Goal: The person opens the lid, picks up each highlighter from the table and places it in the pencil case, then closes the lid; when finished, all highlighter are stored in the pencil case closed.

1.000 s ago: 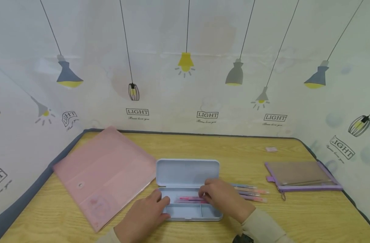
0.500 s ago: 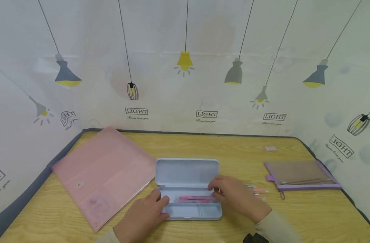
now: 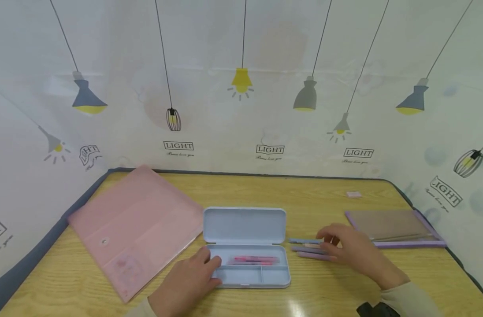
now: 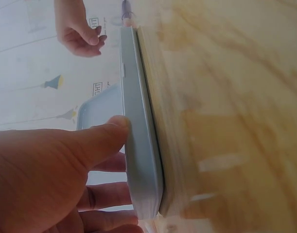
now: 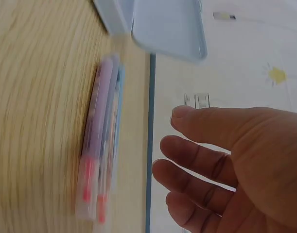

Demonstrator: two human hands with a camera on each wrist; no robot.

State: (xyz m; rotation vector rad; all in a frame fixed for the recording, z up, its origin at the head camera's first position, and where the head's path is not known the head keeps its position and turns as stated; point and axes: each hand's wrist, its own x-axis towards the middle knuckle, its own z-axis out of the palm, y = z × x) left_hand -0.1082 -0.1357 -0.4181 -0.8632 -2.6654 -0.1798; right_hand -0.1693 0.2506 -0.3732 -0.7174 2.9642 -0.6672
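Note:
A light blue pencil case (image 3: 244,225) stands with its lid raised, and pink-red pens (image 3: 254,260) lie in its long rear compartment. My left hand (image 3: 191,275) holds the case's left end; in the left wrist view its thumb (image 4: 102,141) lies on the front rim and the fingers are around the end. To the right of the case, several pens (image 3: 310,254) in blue, grey and purple lie side by side on the table. My right hand (image 3: 352,251) is over their right ends, and the right wrist view shows its loosely bent fingers apart from the pens (image 5: 100,116), holding nothing.
A pink folder (image 3: 142,220) lies left of the case. At the right are a purple-edged zip pouch (image 3: 396,222) with thin sticks inside and a small pink eraser-like block (image 3: 354,194). A lamp-printed curtain (image 3: 209,88) surrounds the wooden table (image 3: 317,189).
My right hand has come out of the pencil case and moved right to above the loose pens, leaving the pink-red pens inside. My left hand has stayed on the case.

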